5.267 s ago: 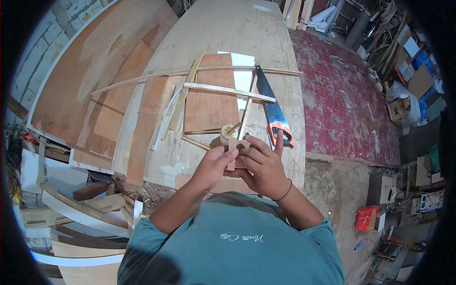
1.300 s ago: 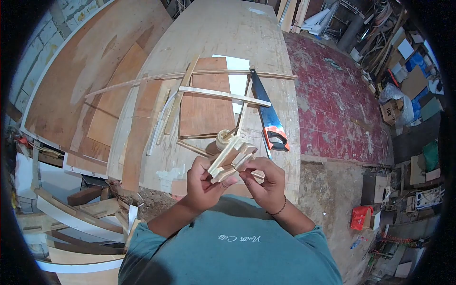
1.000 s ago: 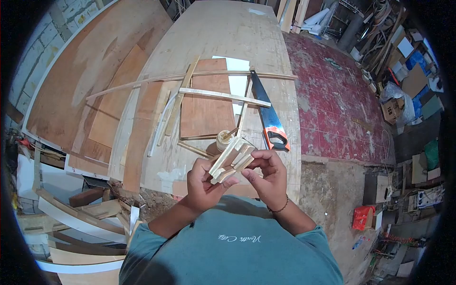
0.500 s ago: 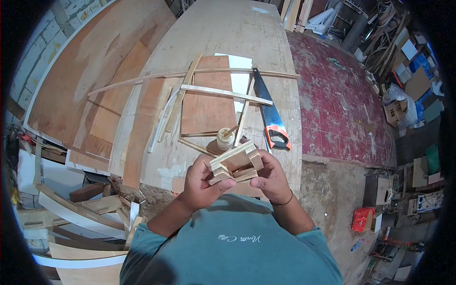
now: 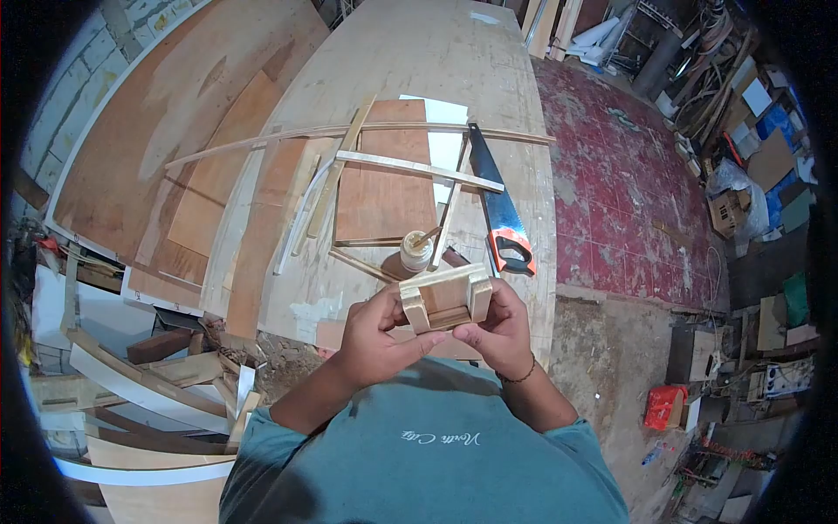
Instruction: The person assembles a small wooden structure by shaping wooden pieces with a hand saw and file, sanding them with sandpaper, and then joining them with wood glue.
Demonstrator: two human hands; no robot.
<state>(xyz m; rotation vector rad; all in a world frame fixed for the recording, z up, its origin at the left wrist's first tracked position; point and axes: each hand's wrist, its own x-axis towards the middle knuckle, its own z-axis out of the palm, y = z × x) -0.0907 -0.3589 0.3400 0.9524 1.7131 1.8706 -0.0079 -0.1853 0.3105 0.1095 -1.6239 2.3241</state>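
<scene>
A pale plywood worktable [image 5: 375, 61] stretches away from the person, with a large brown plywood sheet [image 5: 140, 131] along its left side and a worn red floor [image 5: 611, 210] to its right. The person's teal shirt [image 5: 428, 437] fills the bottom of the view, and both forearms reach forward from its sleeves, angling inward so that the hands meet in front of the chest, over the table's near edge. On the table lies a reddish-brown board [image 5: 384, 196], partly over a white sheet [image 5: 445, 148]. A handsaw [image 5: 500, 205] rests to the right of the board, its orange and black handle toward the person, and a pale wooden strip [image 5: 419, 169] crosses the board and reaches the blade. The left hand [image 5: 371, 341] grasps the left end of a small wooden assembly [image 5: 445, 284], its thumb stretched inward along the near lower edge and its fingers curled behind, partly hidden. The right hand [image 5: 506, 336] grips the right end in a similar way, thumb bent inward, so that the two thumb tips point toward each other, close but apart. The assembly, a back piece with blocks at both sides, is held with its open side facing the person. Just beyond it stands a jar [image 5: 415, 258] with a stick [image 5: 428, 237] leaning in its mouth. A thin bracelet [image 5: 522, 374] circles the right wrist.
</scene>
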